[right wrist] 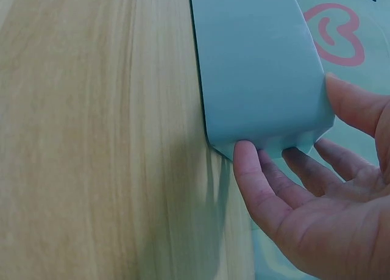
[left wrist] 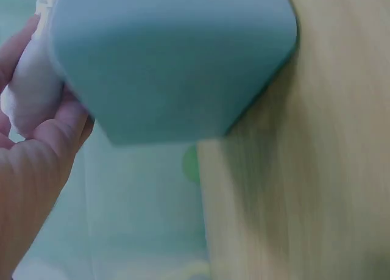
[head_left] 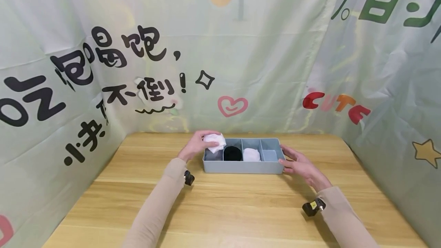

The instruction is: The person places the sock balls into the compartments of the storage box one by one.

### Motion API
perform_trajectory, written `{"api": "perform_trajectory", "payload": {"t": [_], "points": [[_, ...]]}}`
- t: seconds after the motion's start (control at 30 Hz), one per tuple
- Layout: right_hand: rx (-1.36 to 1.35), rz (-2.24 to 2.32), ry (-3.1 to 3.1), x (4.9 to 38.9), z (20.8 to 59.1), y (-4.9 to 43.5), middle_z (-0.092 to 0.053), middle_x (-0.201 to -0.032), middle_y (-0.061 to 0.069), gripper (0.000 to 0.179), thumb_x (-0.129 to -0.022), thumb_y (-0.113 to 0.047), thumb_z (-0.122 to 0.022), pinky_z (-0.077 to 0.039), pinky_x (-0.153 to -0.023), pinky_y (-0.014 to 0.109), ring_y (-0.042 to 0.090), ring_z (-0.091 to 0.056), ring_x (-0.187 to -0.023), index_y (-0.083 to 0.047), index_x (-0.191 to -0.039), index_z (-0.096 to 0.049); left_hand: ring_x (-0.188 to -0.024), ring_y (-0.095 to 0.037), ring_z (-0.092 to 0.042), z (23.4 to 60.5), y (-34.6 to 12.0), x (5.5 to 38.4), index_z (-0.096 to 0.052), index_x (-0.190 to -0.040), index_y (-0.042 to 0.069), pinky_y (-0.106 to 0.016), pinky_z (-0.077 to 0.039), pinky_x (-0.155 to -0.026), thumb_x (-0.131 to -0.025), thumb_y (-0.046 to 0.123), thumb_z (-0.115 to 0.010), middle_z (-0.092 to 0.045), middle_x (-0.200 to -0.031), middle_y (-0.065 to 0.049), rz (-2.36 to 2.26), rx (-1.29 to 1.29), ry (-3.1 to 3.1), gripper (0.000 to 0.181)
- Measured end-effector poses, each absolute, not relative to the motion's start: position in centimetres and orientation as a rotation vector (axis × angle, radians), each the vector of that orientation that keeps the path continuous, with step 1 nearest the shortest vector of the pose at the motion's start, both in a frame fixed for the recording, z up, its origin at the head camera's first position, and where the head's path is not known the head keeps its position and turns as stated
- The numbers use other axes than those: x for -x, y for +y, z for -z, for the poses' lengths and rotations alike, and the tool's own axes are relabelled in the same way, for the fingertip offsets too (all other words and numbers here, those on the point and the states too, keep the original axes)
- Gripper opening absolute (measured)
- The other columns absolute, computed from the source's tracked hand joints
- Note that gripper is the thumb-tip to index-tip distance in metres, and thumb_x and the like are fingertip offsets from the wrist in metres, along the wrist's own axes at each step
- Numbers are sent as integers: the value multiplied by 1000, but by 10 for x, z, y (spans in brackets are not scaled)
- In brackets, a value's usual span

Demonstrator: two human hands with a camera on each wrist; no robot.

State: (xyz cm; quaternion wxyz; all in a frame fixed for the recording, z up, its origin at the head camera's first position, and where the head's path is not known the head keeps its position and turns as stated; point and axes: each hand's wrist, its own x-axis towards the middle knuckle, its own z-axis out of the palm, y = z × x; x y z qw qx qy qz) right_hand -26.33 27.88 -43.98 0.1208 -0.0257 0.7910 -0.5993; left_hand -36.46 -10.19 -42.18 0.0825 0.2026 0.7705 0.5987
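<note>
My left hand (head_left: 198,145) holds a rolled white sock (head_left: 215,142), thumb on its near side, over the leftmost compartment of a blue-grey divided box (head_left: 244,167). Part of this white bundle (left wrist: 33,88) shows beside the box's end in the left wrist view. A black rolled bundle (head_left: 232,154) sits in the second compartment, and another white bundle (head_left: 252,155) in the third. My right hand (head_left: 301,163) grips the box's right end. In the right wrist view its thumb touches the upper edge and its fingers (right wrist: 259,182) curl against the end wall.
The box stands on a light wooden table (head_left: 241,206) near its back edge. Printed fabric (head_left: 268,60) hangs behind and along both sides. A small black camera is strapped at each wrist, over beige sleeves (head_left: 162,202).
</note>
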Motion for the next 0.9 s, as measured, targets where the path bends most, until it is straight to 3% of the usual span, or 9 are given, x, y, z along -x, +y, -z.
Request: {"api": "perform_trajectory", "payload": {"t": [0.33,0.73,0.9], "points": [[82,1764,2293,266,441,278,-8,-162,23,73,-100,-13,-55,-48,-102,44,39,-34,-139,-11,-158,-11,-87,-16,-59,427,-69,362,-66,-128,13,-24,-52,-72,-89,5,-71,-64,-121,-12,-1764,-660,2291,40],[81,1749,2310,266,442,279,-8,-162,24,75,-99,-15,-57,-48,-102,45,40,-33,-140,-11,-158,-11,-87,-16,-59,426,-49,354,-68,-124,22,-27,-53,-74,-90,11,-71,-65,-117,-8,-1760,-676,2282,36],[76,1753,2305,265,441,279,-8,-163,23,74,-100,-15,-57,-48,-101,44,38,-33,-139,-11,-158,-11,-89,-16,-60,427,-47,358,-69,-124,23,-25,-52,-74,-92,10,-68,-63,-128,-5,-1725,-716,2303,34]]}}
